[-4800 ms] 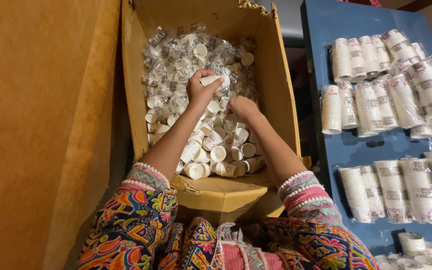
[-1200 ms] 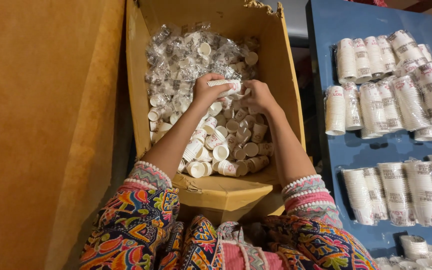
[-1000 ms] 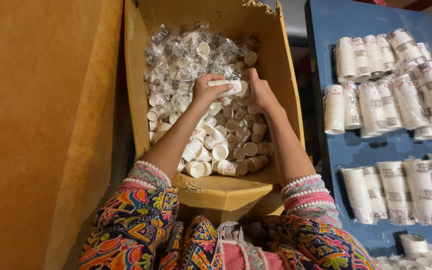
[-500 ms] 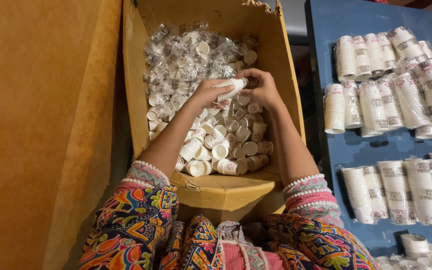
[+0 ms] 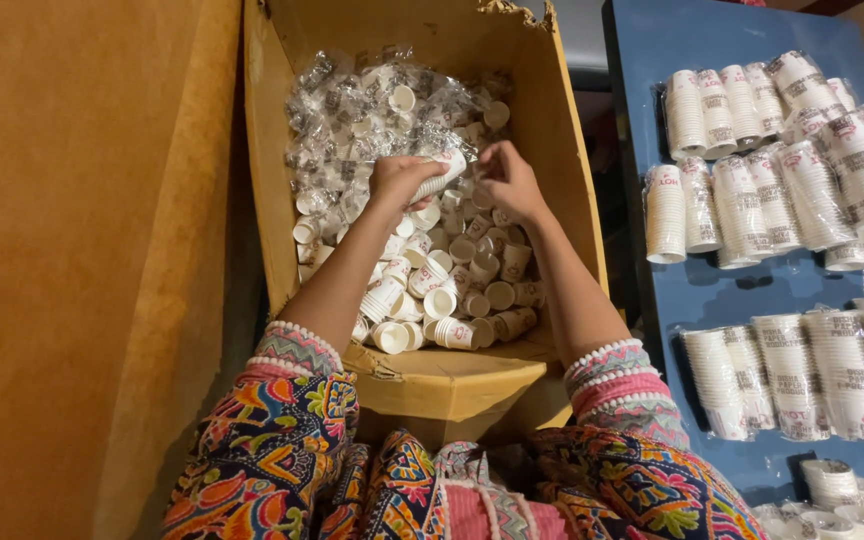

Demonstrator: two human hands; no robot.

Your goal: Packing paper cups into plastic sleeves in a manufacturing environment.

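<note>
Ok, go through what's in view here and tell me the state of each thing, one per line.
Cardboard box: open, flaps up, full of cups.
Loose paper cups: heaped, unwrapped.
Bagged cups: sealed in clear plastic, at the far end.
Left hand: closed on a short stack of cups.
Right hand: pinched beside that stack.
Wrapped sleeves: lying on the blue surface.

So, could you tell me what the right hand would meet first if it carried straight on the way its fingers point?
Probably the short stack of white cups that the left hand holds, since the right hand points left toward it; depth is unclear.
</note>
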